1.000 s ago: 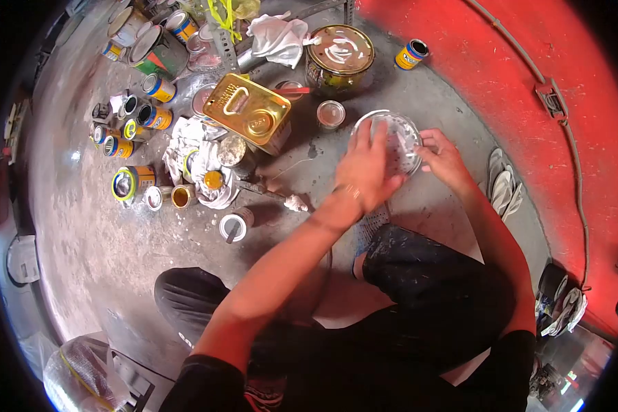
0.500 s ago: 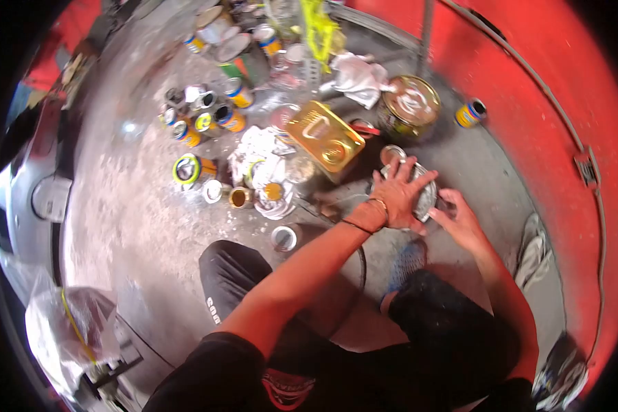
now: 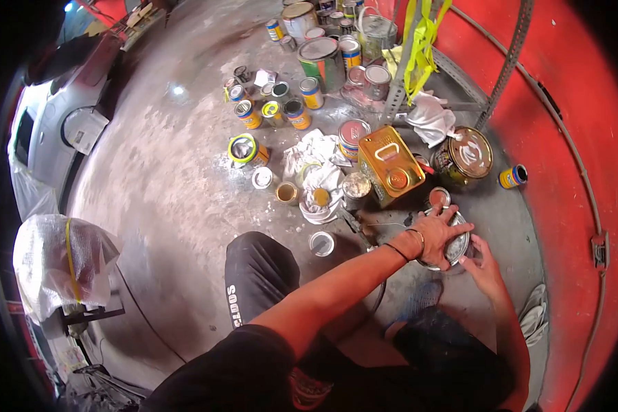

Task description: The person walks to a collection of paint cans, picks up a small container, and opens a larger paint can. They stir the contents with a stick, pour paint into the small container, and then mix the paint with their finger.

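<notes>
A round metal can with a greyish lid (image 3: 458, 248) stands on the floor at the right. My left hand (image 3: 438, 235) lies spread over its top, fingers apart. At the can's right side is my right hand (image 3: 485, 266), its thumb and fingers apart at the rim. Just behind them sits a small can with a reddish lid (image 3: 439, 198). A gold rectangular tin (image 3: 390, 163) stands behind my left hand, beside a small can with a pale, crusted top (image 3: 356, 186). The can's underside is hidden.
White rags (image 3: 316, 154) lie left of the gold tin. An open can (image 3: 321, 244) stands near my knee. Several paint cans, a large round tin (image 3: 468, 154) and a metal stand with yellow strips (image 3: 421, 51) are farther back. A cable runs along the red wall (image 3: 563, 89).
The camera view has shifted, so the scene sits lower and farther right. My hands remain at the same can, with my left hand still spread over its top.
</notes>
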A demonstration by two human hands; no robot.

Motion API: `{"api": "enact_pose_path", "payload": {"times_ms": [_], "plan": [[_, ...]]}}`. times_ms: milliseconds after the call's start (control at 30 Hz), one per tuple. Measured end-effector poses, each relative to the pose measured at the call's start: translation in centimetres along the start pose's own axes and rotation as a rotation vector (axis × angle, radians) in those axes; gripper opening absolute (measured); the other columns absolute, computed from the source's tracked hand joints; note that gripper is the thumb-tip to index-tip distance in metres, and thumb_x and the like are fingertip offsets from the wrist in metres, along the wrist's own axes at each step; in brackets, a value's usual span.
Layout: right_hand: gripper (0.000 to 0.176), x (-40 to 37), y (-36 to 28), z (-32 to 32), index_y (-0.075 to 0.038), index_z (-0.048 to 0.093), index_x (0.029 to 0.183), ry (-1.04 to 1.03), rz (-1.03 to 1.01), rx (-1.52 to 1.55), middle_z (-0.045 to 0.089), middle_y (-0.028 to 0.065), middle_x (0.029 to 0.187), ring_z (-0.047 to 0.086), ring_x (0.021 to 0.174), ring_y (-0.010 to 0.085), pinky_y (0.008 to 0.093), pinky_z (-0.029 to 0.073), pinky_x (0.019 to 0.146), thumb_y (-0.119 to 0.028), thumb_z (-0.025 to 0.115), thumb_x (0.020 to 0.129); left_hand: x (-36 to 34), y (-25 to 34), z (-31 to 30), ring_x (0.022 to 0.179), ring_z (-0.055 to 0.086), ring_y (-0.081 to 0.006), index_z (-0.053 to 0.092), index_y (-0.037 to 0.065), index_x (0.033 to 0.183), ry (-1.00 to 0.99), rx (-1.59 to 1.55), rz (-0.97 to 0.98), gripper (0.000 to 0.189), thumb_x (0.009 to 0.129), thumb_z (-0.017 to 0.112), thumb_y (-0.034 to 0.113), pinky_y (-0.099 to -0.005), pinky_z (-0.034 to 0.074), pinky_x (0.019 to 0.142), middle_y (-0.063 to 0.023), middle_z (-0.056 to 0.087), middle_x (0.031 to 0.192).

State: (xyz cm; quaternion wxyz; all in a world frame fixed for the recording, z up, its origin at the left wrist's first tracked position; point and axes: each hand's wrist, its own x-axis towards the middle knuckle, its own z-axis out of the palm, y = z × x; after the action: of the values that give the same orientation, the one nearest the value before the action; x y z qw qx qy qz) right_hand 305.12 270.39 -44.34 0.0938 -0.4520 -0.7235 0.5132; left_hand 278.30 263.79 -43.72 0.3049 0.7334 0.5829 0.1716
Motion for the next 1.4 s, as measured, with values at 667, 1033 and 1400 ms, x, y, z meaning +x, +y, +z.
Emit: {"api": "enact_pose_path", "payload": {"times_ms": [667, 1033, 1400], "plan": [[0.115, -1.1, 2.2, -2.6, -0.002, 0.008, 0.177, -0.334, 0.085, 0.340, 0.034, 0.0209, 0.173, 0.038, 0.160, 0.0289, 0.0440, 0.035, 0.129, -0.005, 0.084, 0.090, 1.0, 2.1, 2.5, 0.165, 0.021, -0.0531, 0.035, 0.035, 0.171, -0.141, 0.118, 0.273, 0.135, 0.053, 0.100, 0.048, -0.0838, 0.033, 0.118, -0.0213, 0.026, 0.179], [0.136, -0.8, 0.0, 0.1, -0.005, -0.002, 0.176, -0.253, -0.016, 0.084, 0.025, 0.0188, 0.177, 0.031, 0.163, 0.0299, 0.0468, 0.030, 0.133, -0.010, 0.095, 0.081, 0.5, 3.1, 1.4, 0.165, 0.025, -0.0476, 0.018, 0.015, 0.176, -0.113, -0.078, -0.236, 0.156, 0.052, 0.108, 0.041, -0.0708, 0.043, 0.120, -0.0208, 0.025, 0.178], [0.144, -2.1, -1.0, 2.7, -0.005, -0.006, 0.175, -0.268, 0.040, 0.236, 0.026, 0.0201, 0.176, 0.034, 0.161, 0.0306, 0.0469, 0.033, 0.131, -0.014, 0.100, 0.077, -1.9, 1.2, 2.8, 0.135, 0.054, -0.0437, 0.055, 0.002, 0.143, 0.297, -0.285, -0.417, 0.100, 0.062, 0.102, 0.038, -0.0505, 0.052, 0.114, -0.0211, 0.056, 0.145]]}}
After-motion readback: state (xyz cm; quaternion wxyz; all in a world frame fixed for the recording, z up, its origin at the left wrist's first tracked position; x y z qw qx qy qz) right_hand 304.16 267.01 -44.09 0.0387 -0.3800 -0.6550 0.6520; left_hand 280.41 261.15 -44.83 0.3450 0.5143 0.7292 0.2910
